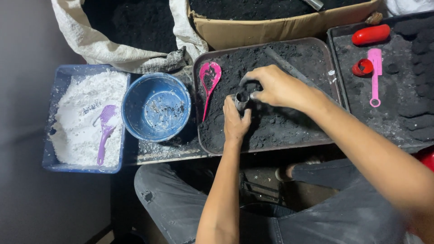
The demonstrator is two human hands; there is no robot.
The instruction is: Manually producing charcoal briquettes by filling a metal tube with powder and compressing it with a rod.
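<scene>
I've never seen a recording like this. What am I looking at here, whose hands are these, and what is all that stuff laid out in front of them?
This is one picture from a camera worn on a person's head, looking down at their own two bare hands. There is no machine.

The left hand grips a small grey metal tube upright, and the right hand touches its top. They work over a brown tray of black powder, where a pink plastic spoon also lies.

To the left stand a round blue bowl and a blue tub of white powder with a purple scoop in it. To the right, a second dark tray carries a red oval lid, a small red cup and a pink flat tool. Behind are a white sack and a cardboard box, both holding black powder.
</scene>
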